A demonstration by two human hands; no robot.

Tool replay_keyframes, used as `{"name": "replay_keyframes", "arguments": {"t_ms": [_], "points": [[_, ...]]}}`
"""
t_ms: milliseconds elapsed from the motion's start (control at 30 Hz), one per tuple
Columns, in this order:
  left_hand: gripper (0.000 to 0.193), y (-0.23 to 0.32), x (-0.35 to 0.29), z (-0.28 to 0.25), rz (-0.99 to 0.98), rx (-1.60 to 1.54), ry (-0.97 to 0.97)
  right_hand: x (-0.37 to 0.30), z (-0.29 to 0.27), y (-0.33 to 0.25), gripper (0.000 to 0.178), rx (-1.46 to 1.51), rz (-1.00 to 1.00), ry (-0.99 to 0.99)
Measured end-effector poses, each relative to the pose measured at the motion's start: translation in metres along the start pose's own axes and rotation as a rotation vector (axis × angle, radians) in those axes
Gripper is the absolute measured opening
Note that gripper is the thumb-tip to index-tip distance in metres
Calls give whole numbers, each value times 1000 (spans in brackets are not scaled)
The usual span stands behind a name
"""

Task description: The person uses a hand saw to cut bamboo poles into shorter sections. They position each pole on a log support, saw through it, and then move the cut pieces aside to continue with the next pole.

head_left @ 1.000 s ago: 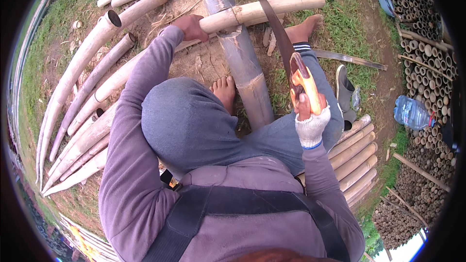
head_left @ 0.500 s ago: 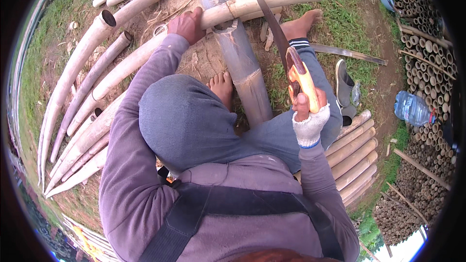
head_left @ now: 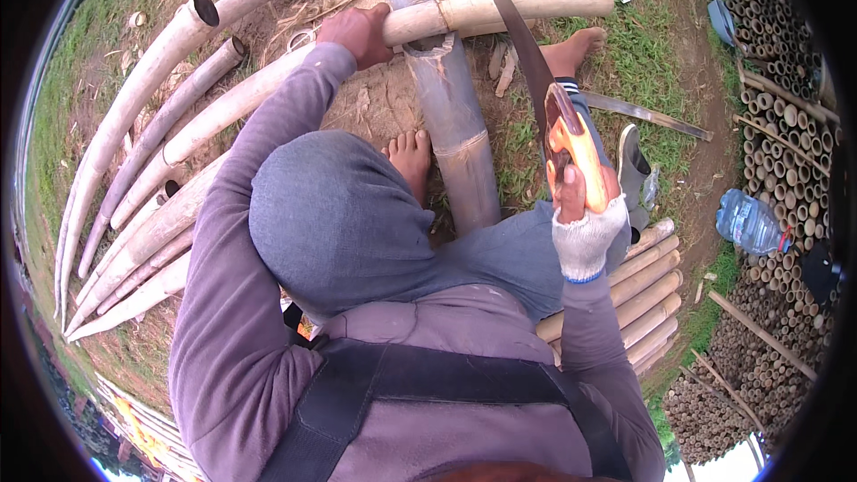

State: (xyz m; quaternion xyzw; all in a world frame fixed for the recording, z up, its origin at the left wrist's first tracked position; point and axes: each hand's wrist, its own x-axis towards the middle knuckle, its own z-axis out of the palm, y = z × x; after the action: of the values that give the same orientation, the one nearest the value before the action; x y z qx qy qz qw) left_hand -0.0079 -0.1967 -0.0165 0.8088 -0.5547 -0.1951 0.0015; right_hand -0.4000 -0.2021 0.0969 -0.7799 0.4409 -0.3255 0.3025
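My left hand [head_left: 359, 36] is closed around a pale bamboo pole [head_left: 536, 4], which lies across a thick grey bamboo trunk [head_left: 451, 107]. In my right hand [head_left: 589, 223], wearing a white fingerless glove, is the orange-and-brown handle of a handsaw [head_left: 576, 147]. Its long dark blade slants up and away, crossing the pale pole to the right of the trunk. The tip runs to the upper edge of the view. Whether the teeth have cut into the pole cannot be made out.
Several long bamboo poles [head_left: 143, 94] fan out on the left. Cut bamboo pieces [head_left: 647, 281] lie side by side at my right, near a grey shoe [head_left: 632, 170] and a flat metal blade [head_left: 647, 113]. Farther right are a plastic bottle [head_left: 750, 221] and stacked bamboo tubes [head_left: 777, 125].
The whole view has shifted a little. My right hand has pushed the saw slightly forward against the pole, and my left hand keeps its hold.
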Motion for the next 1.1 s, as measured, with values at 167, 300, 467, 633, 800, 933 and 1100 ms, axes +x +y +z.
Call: {"name": "replay_keyframes", "arguments": {"t_ms": [167,300,467,633,800,933,1100], "points": [[54,7,7,-14,-26,5,-33,80,64,-7,26,-83,-119,67],[62,-6,8,-23,-39,1,-149,-6,0,-4,23,-50,-51,-19],[62,-4,4,-14,1,-27,-164,-43,-15,3,25,-8,10,-24],[65,-1,13,-17,47,-81,-105,82,72,9,29,-67,-186,152],[70,-14,8,-12,15,-93,-211,-27,-2,-8,22,23,40,3],[68,-19,13,-11,50,-166,-169,-61,-14,6,17,35,63,-1],[66,-9,22,-6,114,-234,-163,84,74,13,28,-129,-189,126]]}}
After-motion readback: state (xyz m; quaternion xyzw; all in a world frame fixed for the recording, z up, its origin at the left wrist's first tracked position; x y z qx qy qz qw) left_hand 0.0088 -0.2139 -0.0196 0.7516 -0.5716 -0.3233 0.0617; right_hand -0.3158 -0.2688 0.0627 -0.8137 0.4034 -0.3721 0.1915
